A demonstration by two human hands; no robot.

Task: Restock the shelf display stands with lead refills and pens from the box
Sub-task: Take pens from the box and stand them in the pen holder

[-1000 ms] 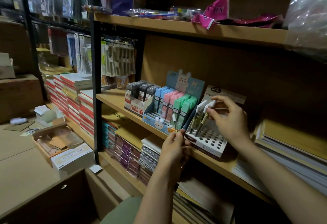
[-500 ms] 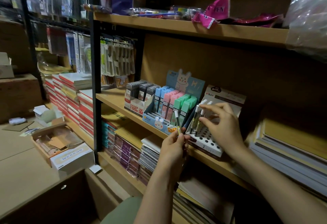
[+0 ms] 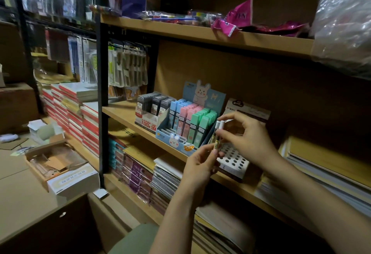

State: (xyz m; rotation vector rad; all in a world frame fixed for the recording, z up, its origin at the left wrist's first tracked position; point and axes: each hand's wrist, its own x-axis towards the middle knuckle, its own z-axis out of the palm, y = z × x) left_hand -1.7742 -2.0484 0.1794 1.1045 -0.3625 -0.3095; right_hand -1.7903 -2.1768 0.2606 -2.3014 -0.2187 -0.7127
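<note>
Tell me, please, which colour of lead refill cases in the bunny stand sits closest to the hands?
The green refill cases, at the stand's right end, beside the right hand; pink and blue stand further left.

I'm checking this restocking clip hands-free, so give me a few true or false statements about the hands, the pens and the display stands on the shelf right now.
1. Both hands hold pens. True: the left hand and the right hand pinch white-capped pens in front of the stand.
2. The pen stand with holes is completely full. False: many of its holes show empty.
3. The bunny display holds blue, pink and green refill cases. True.
4. The grey refill cases stand to the right of the pen stand. False: they stand at the left end of the row, beside the bunny display.
5. The open box sits on the top shelf. False: it rests on the table at the left.
</note>
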